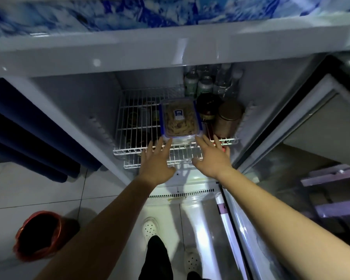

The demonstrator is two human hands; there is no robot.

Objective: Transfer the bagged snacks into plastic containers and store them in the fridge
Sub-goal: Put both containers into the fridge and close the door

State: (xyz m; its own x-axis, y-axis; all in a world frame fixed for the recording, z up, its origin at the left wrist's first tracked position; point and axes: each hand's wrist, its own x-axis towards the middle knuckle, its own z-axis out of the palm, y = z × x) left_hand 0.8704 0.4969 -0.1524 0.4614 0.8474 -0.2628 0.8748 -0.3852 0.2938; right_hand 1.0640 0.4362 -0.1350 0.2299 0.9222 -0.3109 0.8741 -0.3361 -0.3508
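Note:
A clear plastic container (pixel 179 120) with blue lid clips, filled with brownish snack pieces, rests on the white wire shelf (pixel 133 126) inside the open fridge. My left hand (pixel 155 161) reaches to its near left corner, fingers spread, fingertips touching the corner. At the container's near right corner my right hand (pixel 212 158) is spread too, fingertips at the edge. Neither hand grips the container.
Cans and bottles (pixel 205 83) stand at the back of the shelf, with a dark jar (pixel 207 107) and a brown tin (pixel 228 118) right of the container. The open glass fridge door (pixel 291 199) is at right. A red bucket (pixel 38 235) sits on the tiled floor at left.

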